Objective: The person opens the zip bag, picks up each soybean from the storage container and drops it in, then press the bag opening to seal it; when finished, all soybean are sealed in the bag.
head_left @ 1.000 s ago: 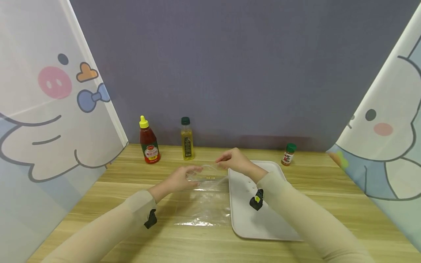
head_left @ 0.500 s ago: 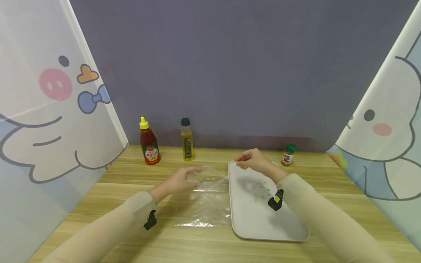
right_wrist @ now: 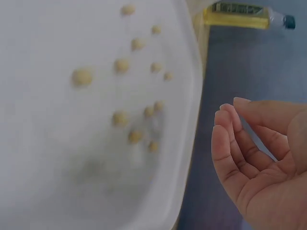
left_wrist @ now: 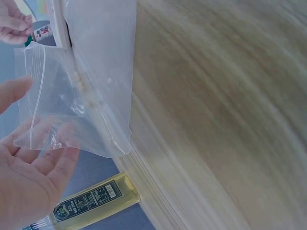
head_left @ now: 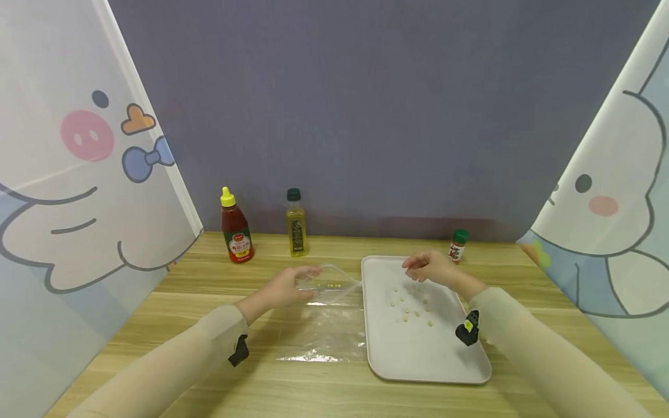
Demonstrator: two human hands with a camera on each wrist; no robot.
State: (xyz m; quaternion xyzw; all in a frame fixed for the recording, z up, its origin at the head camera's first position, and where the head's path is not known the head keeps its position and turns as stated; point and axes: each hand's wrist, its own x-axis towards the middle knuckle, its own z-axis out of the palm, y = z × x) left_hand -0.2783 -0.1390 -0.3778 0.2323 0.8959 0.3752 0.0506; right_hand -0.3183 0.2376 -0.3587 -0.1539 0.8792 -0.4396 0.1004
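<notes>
A clear zip-top plastic bag point(head_left: 326, 331) lies on the table, with several soybeans point(head_left: 333, 285) inside it. My left hand point(head_left: 287, 285) is at the bag's mouth, thumb and fingers spread apart; in the left wrist view the fingers point(left_wrist: 62, 165) show through the plastic. Over the far right part of a white tray point(head_left: 413, 354) hovers my right hand point(head_left: 431, 268). Its fingers are loosely bent, the thumb close to the index fingertip, and nothing shows between them in the right wrist view. Loose soybeans point(right_wrist: 82, 77) are scattered on the tray below.
Along the back stand a ketchup bottle point(head_left: 238, 235) at left, an oil bottle point(head_left: 297, 226), and a green-capped spice jar point(head_left: 457, 244) behind the right hand. A dark panel closes the rear, and patterned curtains flank the table point(head_left: 209, 284).
My right hand has moved rightward from beside the bag's mouth to above the tray, uncovering the soybeans there. My left hand has stayed at the bag.
</notes>
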